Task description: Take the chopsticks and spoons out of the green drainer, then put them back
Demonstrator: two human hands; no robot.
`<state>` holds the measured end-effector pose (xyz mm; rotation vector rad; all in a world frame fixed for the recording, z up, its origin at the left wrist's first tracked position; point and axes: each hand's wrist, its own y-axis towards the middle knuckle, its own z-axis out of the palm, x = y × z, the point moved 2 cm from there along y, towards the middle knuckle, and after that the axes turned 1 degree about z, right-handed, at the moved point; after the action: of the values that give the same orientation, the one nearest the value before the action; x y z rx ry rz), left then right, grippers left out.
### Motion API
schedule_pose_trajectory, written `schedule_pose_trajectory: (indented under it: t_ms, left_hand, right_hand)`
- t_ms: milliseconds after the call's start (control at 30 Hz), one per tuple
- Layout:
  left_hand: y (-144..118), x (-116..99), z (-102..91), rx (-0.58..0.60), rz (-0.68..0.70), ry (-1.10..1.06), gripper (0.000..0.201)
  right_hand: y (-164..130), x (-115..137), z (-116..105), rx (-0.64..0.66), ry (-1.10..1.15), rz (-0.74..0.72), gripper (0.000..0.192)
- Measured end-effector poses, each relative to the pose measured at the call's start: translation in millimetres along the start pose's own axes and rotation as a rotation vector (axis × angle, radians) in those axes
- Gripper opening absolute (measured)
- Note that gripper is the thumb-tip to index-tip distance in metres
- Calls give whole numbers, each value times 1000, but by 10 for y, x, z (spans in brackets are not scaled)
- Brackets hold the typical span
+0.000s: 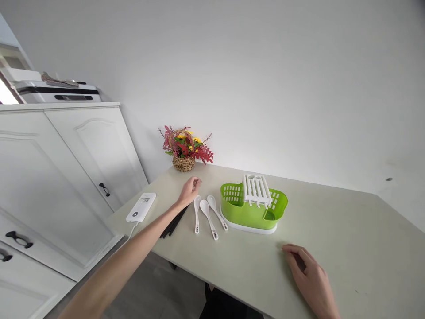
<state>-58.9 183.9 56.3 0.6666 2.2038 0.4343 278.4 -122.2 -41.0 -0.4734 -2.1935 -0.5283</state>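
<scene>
Glossy white spoons (209, 219) — latticed green basket (242, 215)

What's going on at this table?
A person has both hands over the table. The left hand is curled by the black sticks, near three white spoons; whether it grips anything is hidden. The right hand is at the near side, with nothing visible in it. Between them stands a green basket, a white slatted rack on top. The spoons lie beside it.
</scene>
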Motion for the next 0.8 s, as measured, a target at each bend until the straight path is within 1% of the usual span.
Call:
schedule_pose_trajectory:
  t_ms: [100, 167, 200, 233, 267, 333, 400, 433, 467, 500, 533, 567, 600, 700, 800]
  left_hand:
    - [4, -70, -197, -79, 22, 33, 19]
    - [28, -257, -258, -159, 61, 57, 16]
    - [39, -417, -255, -212, 98, 70, 16]
    - [45, -627, -227, -258, 164, 79, 14]
    - [41, -879, -172, -271, 244, 77, 13]
    - [-7, -1459, -11, -262, 379, 59, 14]
    - [-110, -2028, 187, -208, 454, 68, 21]
    - [-177, -2270, 290, -164, 491, 90, 27]
    - [-247, -2464, 392, -122, 521, 128, 35]
    - [-312, -2600, 488, -94, 533, 181, 44]
    - [-368, -2682, 577, -71, 554, 239, 50]
    - [-405, -2712, 659, -49, 570, 298, 55]
    - [-421, -2697, 731, -28, 581, 356, 56]
    - [-318, -2489, 867, 25, 590, 482, 51]
    - [-43, -2190, 864, 44, 571, 507, 45]
  right_hand:
    - [0, -15, 4, 5, -6, -4, 32]
    - [2, -35, 8, 0, -8, -2, 33]
    - [2, -45, 10, -1, -10, -1, 33]
    - [2, -56, 12, 0, -13, 2, 33]
    - [1, -66, 13, 1, -17, 6, 33]
    - [-3, -81, 12, 7, -26, 20, 33]
    - [-8, -86, 10, 10, -32, 32, 34]
    - [-10, -84, 10, 10, -34, 34, 34]
    - [-10, -81, 10, 10, -35, 33, 34]
    - [-8, -77, 12, 10, -34, 29, 34]
    - [-5, -72, 14, 8, -30, 22, 34]
    - [-2, -66, 18, 6, -25, 13, 34]
    - [3, -61, 22, 1, -19, 4, 34]
    - [15, -49, 32, -9, -1, -6, 35]
    - [17, -37, 34, 4, 4, 15, 35]
